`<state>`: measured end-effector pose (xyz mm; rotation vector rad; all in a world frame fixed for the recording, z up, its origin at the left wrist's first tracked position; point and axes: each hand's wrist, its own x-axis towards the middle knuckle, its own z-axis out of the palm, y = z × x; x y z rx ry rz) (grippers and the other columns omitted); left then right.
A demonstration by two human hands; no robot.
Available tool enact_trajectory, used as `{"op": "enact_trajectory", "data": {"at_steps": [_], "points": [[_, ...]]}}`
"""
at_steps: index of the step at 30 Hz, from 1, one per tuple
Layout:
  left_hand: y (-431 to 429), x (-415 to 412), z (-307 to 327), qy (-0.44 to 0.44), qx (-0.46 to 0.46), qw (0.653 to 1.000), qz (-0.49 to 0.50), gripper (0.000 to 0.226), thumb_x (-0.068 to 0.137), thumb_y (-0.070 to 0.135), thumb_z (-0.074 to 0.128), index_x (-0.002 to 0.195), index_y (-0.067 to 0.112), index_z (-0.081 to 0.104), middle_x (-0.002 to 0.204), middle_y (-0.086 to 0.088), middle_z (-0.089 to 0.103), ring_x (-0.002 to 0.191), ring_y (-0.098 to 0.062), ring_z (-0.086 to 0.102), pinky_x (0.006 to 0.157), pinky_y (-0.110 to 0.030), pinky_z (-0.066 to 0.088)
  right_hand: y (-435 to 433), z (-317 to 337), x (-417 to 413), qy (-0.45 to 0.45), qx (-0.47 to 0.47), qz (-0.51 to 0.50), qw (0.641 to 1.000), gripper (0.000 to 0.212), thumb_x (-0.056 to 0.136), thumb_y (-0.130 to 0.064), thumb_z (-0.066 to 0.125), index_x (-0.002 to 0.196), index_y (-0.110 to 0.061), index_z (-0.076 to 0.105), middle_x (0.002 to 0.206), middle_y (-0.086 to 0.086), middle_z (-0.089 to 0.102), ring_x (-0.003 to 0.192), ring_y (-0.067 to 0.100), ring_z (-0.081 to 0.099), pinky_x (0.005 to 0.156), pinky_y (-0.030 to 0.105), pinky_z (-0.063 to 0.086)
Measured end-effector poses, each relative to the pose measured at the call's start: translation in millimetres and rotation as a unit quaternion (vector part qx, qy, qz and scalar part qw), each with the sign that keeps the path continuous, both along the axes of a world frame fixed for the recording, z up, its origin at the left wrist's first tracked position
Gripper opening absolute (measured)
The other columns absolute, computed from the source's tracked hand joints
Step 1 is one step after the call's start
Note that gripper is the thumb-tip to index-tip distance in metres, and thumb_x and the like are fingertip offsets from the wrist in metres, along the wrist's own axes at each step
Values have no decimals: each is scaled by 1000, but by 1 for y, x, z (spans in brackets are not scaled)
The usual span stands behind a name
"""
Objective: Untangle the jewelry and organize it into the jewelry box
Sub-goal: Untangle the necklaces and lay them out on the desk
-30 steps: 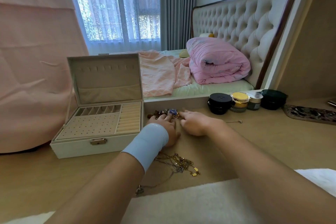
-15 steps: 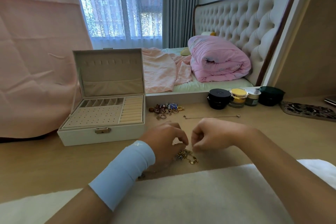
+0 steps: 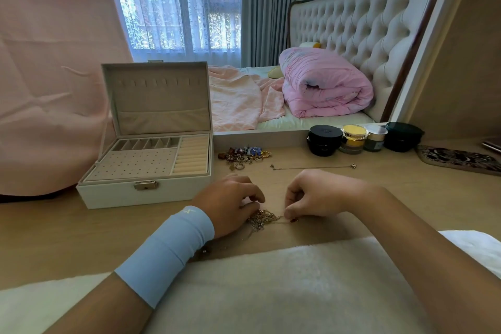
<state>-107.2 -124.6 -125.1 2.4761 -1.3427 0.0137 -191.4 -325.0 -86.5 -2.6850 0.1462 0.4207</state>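
Observation:
A tangle of thin gold chains [image 3: 262,219] lies on the wooden table between my hands. My left hand [image 3: 229,205], with a light blue wristband, pinches the tangle's left side. My right hand [image 3: 311,194] pinches a chain end with a small red piece at the tangle's right side. The white jewelry box [image 3: 116,194] stands open at the left, its cream trays bare. A pile of rings and beaded pieces [image 3: 245,154] sits farther back beside the box. A single thin chain [image 3: 311,167] lies stretched out behind my right hand.
Several cosmetic jars [image 3: 349,139] stand at the back right, with a patterned case [image 3: 458,158] beyond them. A white fluffy cloth [image 3: 271,287] covers the table's near edge. A mirror behind the table reflects a bed.
Both hands came back from the far pile of rings to the chain tangle near me and closed their fingertips on it. The view shifted slightly closer.

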Motion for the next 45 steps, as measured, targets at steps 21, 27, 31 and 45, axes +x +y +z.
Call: {"op": "enact_trajectory", "data": {"at_steps": [21,27,31,45], "points": [[-33,-23,5,38,29,999,2,17,89,46,62,104,42,68,102,20,58,92,-4,54,81,-24,48,-5,0,-4,17,-49,43,998,12,93,-29,71,103,-25,74,94,-10,68,87,9,64,75,22,53],[-52,-17,5,47,44,997,31,17,78,56,69,89,44,74,92,21,60,86,-7,55,76,-29,51,-13,2,-4,30,6,20,999,12,91,-18,70,102,-23,74,96,-5,71,88,11,67,77,24,57],[-56,-13,4,26,53,998,13,10,84,48,67,87,41,73,95,20,62,83,-7,52,75,-29,50,-23,1,-4,21,37,-2,999,14,87,-12,73,96,-23,75,89,-5,74,76,9,70,70,22,57],[-43,-6,11,227,-126,965,-19,17,95,19,57,81,26,64,81,4,69,80,-21,62,83,-38,53,-30,6,-7,22,196,25,980,9,95,-24,68,100,-23,76,93,-6,76,84,14,70,82,36,55]]}}
